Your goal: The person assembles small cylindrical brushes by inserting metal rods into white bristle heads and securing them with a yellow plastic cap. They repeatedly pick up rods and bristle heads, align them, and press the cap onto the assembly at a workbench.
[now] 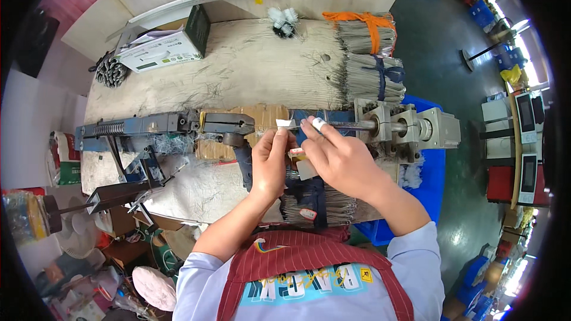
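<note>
My left hand (270, 157) is closed, thumb and fingers pinching a small white piece (284, 123) that looks like tape or paper. Close to its right, my right hand (342, 157) has its fingers stretched toward that piece. A white wrap (319, 123) covers one right fingertip. The right thumb is hidden. Below the fingers a small pale card-like piece (306, 169) shows between the hands; what carries it I cannot tell. Behind the right fingers a metal rod (348, 125) runs to the grey bearing blocks (383, 122). Left of my hands is a blue-grey slotted clamp bar (232, 123).
Bundles of thin wires (366, 74) lie at the table's right edge; another bundle (333, 202) lies below my hands. A white-green box (160, 47) and white brushes (284, 21) stand farther back. A blue bin (431, 184) is beside the table. A black-armed mechanism (128, 190) stands left.
</note>
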`<state>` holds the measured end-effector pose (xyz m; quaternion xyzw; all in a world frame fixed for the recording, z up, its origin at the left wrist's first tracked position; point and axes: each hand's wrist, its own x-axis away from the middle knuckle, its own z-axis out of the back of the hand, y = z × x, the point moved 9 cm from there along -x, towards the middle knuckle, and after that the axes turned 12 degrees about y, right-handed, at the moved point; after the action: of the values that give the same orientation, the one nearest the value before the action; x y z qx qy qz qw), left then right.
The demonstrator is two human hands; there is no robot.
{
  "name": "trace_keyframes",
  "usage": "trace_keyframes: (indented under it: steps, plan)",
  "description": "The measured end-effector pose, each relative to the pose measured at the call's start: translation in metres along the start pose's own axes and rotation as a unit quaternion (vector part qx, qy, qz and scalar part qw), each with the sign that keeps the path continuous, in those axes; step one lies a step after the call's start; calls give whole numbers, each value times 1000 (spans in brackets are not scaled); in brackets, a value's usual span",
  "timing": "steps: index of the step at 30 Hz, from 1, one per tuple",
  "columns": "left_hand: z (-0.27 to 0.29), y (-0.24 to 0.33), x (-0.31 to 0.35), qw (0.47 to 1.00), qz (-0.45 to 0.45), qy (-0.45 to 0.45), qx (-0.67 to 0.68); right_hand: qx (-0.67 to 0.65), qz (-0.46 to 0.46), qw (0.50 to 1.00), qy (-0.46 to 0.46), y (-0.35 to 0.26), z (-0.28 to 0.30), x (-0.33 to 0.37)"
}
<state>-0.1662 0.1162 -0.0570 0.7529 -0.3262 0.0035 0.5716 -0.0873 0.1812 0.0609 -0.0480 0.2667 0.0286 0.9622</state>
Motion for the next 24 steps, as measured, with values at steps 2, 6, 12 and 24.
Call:
trace_keyframes:
  steps: [2,6,12,24]
  plan:
    - [4,-5,-1,1000,0,13,3,26,47,998,-13,-4,-2,-2]
    - [1,-3,1,1000,13,-10,22,-162,-103,981,30,35,6,-24]
    - [1,-1,3,1000,29,-4,9,-84,-148,974,-149,58,-55,-56]
    - [8,-3,7,997,66,-23,18,-248,-183,912,-270,55,-74,-47]
